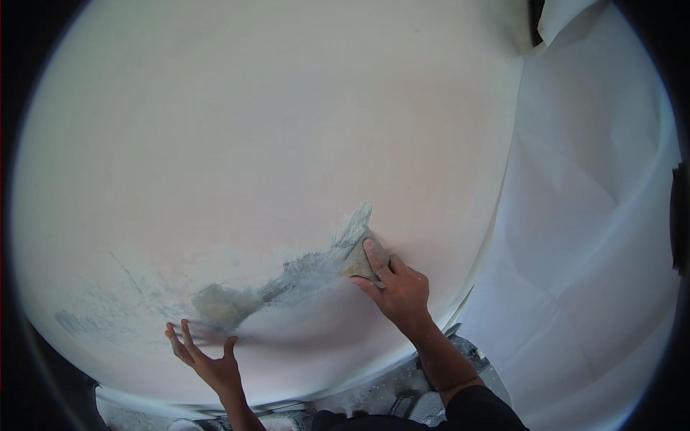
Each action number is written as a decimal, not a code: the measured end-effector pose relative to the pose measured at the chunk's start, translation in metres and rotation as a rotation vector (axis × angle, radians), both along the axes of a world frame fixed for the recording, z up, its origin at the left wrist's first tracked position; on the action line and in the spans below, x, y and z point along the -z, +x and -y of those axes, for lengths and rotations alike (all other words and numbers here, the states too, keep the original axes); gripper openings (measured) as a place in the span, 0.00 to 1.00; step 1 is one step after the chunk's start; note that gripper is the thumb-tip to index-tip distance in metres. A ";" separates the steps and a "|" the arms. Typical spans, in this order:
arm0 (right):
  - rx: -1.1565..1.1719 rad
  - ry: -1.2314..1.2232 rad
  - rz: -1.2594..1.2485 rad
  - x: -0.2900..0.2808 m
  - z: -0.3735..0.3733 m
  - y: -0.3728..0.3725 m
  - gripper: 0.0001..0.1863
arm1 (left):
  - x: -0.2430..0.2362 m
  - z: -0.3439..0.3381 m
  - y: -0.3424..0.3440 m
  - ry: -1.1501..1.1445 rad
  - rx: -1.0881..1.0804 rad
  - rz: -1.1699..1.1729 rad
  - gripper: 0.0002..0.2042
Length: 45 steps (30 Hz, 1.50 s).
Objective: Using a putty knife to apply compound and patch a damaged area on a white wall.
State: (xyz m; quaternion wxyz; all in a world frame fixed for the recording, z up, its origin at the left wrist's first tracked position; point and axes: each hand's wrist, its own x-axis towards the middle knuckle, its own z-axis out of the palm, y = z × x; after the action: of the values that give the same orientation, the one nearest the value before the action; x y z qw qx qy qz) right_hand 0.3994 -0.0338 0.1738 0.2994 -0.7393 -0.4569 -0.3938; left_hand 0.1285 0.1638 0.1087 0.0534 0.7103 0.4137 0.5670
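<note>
A large pale, curved panel [273,129] takes up most of the head view, with rough grey patches [223,305] streaked across its lower part. My right hand [394,287] presses a grey, roughly triangular pad [353,264], perhaps abrasive, onto the upper right end of the grey streak, fingers over it. Below the left end of that streak, my left hand [206,358] has its fingers spread, the tips at the panel's surface, holding nothing.
Creased white sheeting [575,201] hangs along the panel's right side. Beyond the lower edge, a speckled grey floor [374,384] shows with dark shapes that I cannot make out. A dark object [678,215] sits at the far right rim.
</note>
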 end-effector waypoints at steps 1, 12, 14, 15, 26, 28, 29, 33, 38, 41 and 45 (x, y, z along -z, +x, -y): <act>0.018 0.024 0.015 -0.008 -0.003 0.002 0.38 | -0.002 0.002 0.000 -0.005 -0.002 -0.009 0.52; 0.009 0.107 0.025 -0.001 -0.005 0.002 0.37 | -0.010 0.005 -0.001 -0.035 0.014 -0.048 0.51; 0.067 0.008 -0.026 -0.001 0.001 -0.005 0.36 | -0.007 0.005 0.000 -0.036 0.015 -0.043 0.51; 0.069 0.008 -0.025 -0.003 0.001 -0.005 0.36 | -0.007 0.006 0.000 -0.035 0.018 -0.042 0.51; 0.072 0.041 -0.016 -0.013 -0.003 -0.009 0.36 | -0.008 0.005 -0.001 -0.024 0.010 -0.054 0.51; 0.076 0.039 -0.029 -0.003 -0.003 -0.011 0.36 | -0.009 0.007 0.001 -0.038 0.005 -0.042 0.51; 0.077 0.037 -0.041 0.000 -0.003 -0.011 0.36 | -0.009 0.008 0.002 -0.053 -0.003 -0.030 0.51; 0.090 0.067 -0.072 -0.012 -0.010 -0.016 0.37 | -0.010 0.008 0.001 -0.043 -0.004 -0.042 0.50; 0.063 0.092 -0.141 -0.004 -0.011 -0.023 0.38 | -0.013 0.010 0.004 -0.070 0.003 -0.030 0.51; 0.065 0.144 -0.125 -0.017 -0.016 -0.018 0.38 | -0.009 0.006 0.001 -0.033 0.008 -0.055 0.51; 0.040 0.204 -0.076 -0.014 -0.017 -0.014 0.37 | -0.012 0.007 0.000 -0.081 0.008 -0.058 0.51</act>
State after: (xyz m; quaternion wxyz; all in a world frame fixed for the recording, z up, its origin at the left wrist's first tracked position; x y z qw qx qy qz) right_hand 0.3849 -0.0173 0.1879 0.3822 -0.7285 -0.3879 -0.4156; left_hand 0.1285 0.1564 0.1206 0.0726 0.7252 0.4350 0.5287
